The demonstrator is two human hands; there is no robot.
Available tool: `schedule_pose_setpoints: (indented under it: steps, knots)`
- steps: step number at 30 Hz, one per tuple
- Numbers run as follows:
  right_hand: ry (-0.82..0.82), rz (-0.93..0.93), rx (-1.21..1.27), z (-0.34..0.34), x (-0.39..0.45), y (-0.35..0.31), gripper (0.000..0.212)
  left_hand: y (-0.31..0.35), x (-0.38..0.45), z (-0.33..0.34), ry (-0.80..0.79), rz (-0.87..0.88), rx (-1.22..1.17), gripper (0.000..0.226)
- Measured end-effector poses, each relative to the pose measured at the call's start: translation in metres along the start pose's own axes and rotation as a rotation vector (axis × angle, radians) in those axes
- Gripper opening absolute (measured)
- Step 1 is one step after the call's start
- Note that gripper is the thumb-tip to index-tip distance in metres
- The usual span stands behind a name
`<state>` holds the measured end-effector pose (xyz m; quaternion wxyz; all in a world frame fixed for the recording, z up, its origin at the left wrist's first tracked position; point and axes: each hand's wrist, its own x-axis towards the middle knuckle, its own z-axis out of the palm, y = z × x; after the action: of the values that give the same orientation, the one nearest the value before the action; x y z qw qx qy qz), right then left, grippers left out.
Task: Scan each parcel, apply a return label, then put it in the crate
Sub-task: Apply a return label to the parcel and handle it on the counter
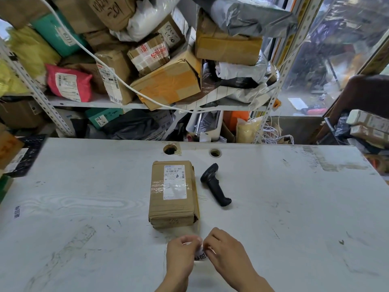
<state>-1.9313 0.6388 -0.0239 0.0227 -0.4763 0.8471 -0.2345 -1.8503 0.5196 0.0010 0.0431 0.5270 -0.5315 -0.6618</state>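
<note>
Brown parcel (173,193) flat on the white table (84,207), black scanner (214,184) lying just right of it, near the front left hand (182,257) and right hand (226,252) both pinching a small white label (200,255)

The parcel (173,194) is matt brown cardboard banded with glossy clear tape, beside a black plastic scanner (215,185) on a scuffed white table (84,207).

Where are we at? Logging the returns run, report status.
Left hand and right hand both pinching a small label. Parcel on table, scanner set down beside it. Nothing in the way.
</note>
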Motion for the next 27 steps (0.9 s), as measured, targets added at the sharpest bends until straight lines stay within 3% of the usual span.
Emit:
schedule_pose_setpoints:
  steps: [11,19,22,24,27]
  knots:
    - [-0.028,0.012,0.042,-0.007,0.001,-0.005,0.006,-0.006,0.004,-0.001,0.006,0.035,0.017,0.006]
    - [-0.147,0.024,0.012,-0.012,0.000,-0.013,0.006,-0.011,0.013,-0.003,0.020,0.044,0.038,0.001]
    - [-0.235,0.057,0.105,-0.015,-0.001,-0.014,0.013,-0.009,0.020,-0.004,0.034,0.068,0.041,0.004]
    - [-0.286,0.077,0.231,-0.025,-0.001,-0.014,0.006,-0.007,0.024,-0.005,0.014,0.062,0.012,0.004]
    - [-0.229,0.233,0.501,-0.043,-0.002,-0.014,0.011,-0.004,0.026,-0.007,-0.035,0.058,-0.052,0.004]
